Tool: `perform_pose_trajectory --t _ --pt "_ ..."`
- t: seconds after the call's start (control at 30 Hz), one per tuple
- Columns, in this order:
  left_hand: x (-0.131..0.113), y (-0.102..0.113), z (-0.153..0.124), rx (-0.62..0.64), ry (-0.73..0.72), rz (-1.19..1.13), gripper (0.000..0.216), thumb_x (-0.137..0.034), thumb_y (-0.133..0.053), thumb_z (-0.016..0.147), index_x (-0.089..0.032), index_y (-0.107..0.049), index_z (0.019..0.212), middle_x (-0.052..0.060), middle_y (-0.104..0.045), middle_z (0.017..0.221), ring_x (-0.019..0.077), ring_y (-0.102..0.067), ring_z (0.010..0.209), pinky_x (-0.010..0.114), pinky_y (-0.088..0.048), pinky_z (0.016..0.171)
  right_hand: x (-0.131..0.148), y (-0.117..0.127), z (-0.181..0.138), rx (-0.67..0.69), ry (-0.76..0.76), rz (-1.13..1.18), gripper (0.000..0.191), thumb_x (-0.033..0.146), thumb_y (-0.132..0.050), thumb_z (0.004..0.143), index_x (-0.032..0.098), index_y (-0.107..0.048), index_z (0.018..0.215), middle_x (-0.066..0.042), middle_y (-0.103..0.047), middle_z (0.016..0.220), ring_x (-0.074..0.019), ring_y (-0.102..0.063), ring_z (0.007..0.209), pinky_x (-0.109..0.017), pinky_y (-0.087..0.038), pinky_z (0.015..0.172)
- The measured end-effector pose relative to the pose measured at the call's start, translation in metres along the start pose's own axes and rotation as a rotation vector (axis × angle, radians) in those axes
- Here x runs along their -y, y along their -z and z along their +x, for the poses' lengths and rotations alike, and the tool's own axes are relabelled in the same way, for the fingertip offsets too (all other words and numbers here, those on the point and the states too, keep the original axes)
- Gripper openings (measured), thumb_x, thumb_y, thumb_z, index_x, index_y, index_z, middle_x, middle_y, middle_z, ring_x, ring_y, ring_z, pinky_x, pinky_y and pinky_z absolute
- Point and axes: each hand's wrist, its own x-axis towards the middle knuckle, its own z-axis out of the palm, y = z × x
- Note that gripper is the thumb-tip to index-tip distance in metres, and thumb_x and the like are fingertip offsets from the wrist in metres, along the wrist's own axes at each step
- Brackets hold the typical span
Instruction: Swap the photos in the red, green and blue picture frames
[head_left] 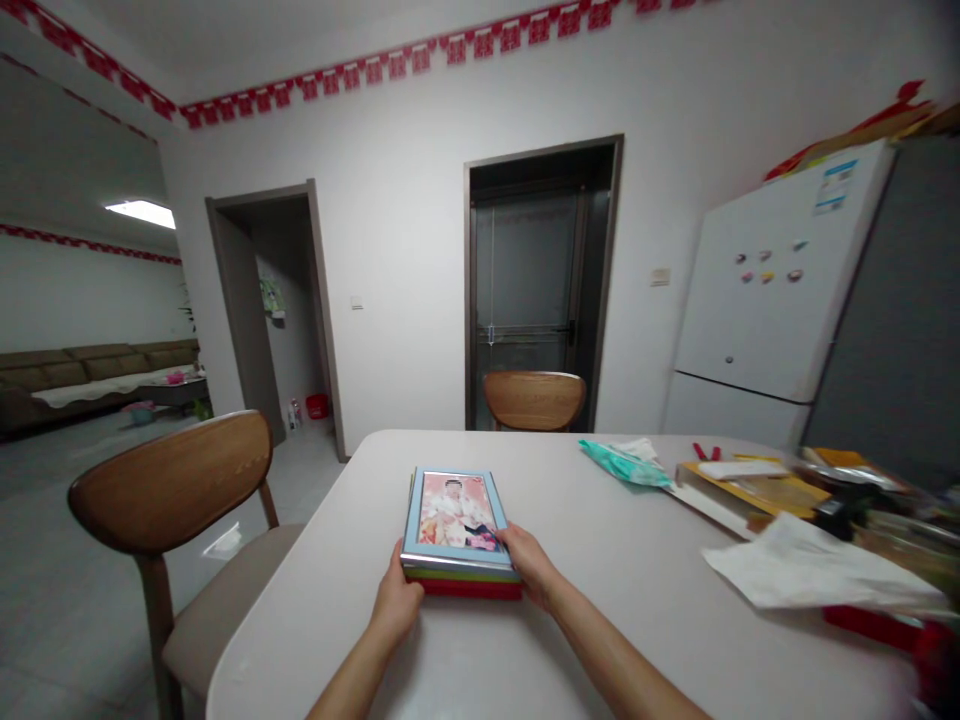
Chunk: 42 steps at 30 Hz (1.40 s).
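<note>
A picture frame (454,512) with a silvery edge and a light blue border lies face up on top of a small stack. Under it show a yellow-green layer and a thick red layer (469,588); what kind of items these are I cannot make out. My left hand (399,592) grips the stack's near left corner, its fingers partly hidden along the side. On the right side, my right hand (528,562) holds the same stack, the thumb resting on the frame's top edge. The stack is on or just above the white table (330,560).
At the table's right are a green plastic packet (624,464), a yellow envelope-like item (757,485), white paper (817,565) and other clutter. Wooden chairs stand at the left (180,480) and the far side (534,400). A white fridge (772,290) is beyond, right.
</note>
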Motion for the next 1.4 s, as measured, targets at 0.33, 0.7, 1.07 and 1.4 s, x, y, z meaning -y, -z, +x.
perform_pose_trajectory --t 0.33,0.7,1.07,1.4 --pt "0.006 0.028 -0.024 -0.131 0.073 -0.202 0.052 -0.006 -0.053 0.055 -0.012 -0.049 0.107 0.002 -0.061 0.07 0.016 -0.058 0.07 0.025 -0.042 0.067 -0.026 0.028 -0.029 -0.064 0.122 0.004 0.041 0.033 -0.045 0.074 0.014 -0.048 0.11 -0.004 -0.059 0.085 -0.0166 -0.054 0.078 -0.027 -0.04 0.072" --pt "-0.164 0.013 -0.076 0.327 -0.347 -0.721 0.078 -0.013 -0.056 0.063 -0.028 -0.017 0.129 -0.009 -0.045 0.058 0.0061 -0.041 0.053 0.02 -0.035 0.057 0.138 0.02 -0.096 0.49 0.392 0.872 0.075 0.015 -0.047 0.064 0.029 -0.014 0.13 0.011 -0.036 0.046 -0.0056 -0.026 0.04 -0.017 -0.022 0.04" --pt "-0.122 0.016 -0.082 0.269 -0.042 -0.712 0.066 -0.028 -0.068 0.058 -0.023 -0.038 0.116 -0.008 -0.051 0.057 0.0051 -0.043 0.049 0.017 -0.033 0.052 0.085 0.005 -0.102 0.482 0.079 0.942 0.037 0.025 -0.054 0.066 0.021 -0.05 0.103 0.007 -0.044 0.05 -0.0052 -0.035 0.041 -0.018 -0.025 0.04" --pt "-0.146 0.018 -0.056 0.38 0.166 -0.592 0.069 -0.077 -0.016 0.063 -0.016 -0.04 0.04 -0.004 -0.037 0.031 0.0036 -0.028 0.026 0.017 -0.012 0.032 0.109 0.013 -0.079 0.661 -0.134 0.875 0.058 0.067 -0.035 0.066 0.017 -0.029 0.037 0.006 -0.032 0.031 -0.0026 -0.021 0.025 -0.017 -0.013 0.03"
